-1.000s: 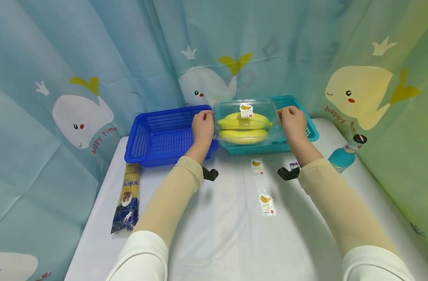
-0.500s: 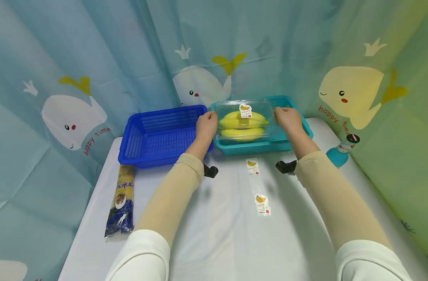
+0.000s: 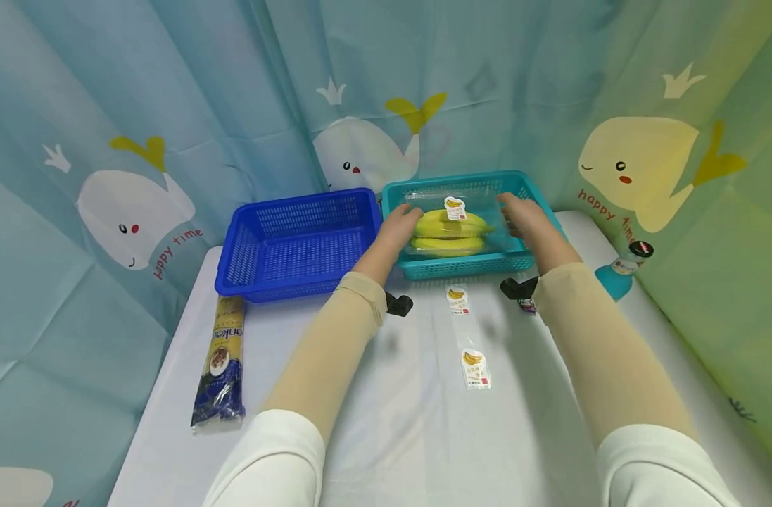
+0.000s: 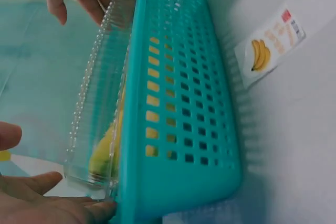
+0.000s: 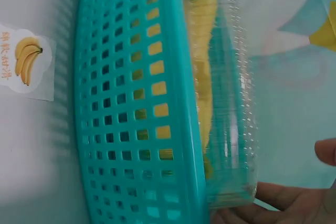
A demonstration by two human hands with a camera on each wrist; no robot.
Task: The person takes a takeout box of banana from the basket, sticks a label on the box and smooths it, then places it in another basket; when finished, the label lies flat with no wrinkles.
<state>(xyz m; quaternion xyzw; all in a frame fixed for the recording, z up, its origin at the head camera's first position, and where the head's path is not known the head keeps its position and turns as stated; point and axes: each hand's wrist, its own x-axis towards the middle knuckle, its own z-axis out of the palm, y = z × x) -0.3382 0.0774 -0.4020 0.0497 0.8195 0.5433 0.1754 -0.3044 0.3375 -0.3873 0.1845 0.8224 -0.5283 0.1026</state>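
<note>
A clear plastic box (image 3: 417,248) of yellow bananas (image 3: 450,224), with a banana sticker (image 3: 455,208) on its lid, sits inside the teal basket (image 3: 462,266). At the box's left end is my left hand (image 3: 400,227), fingers extended; in the left wrist view its fingertips lie close against the box end and basket rim. My right hand (image 3: 526,217) is at the opposite end, thumb apart from the fingers. From the right wrist view, those fingers (image 5: 281,196) are by the box's end, partly hidden behind it. Whether either hand still touches the box is hard to tell.
Left of the teal basket stands a blue basket (image 3: 309,257). A yellow and blue packet (image 3: 221,359) lies at the table's left. Two banana stickers, one nearer (image 3: 476,369) and one farther (image 3: 457,300), lie in front. A teal bottle (image 3: 621,273) stands right, near the curtain (image 3: 677,282).
The banana box has gone down into the teal basket. Both hands have loosened from its ends, their fingers now spread rather than curled.
</note>
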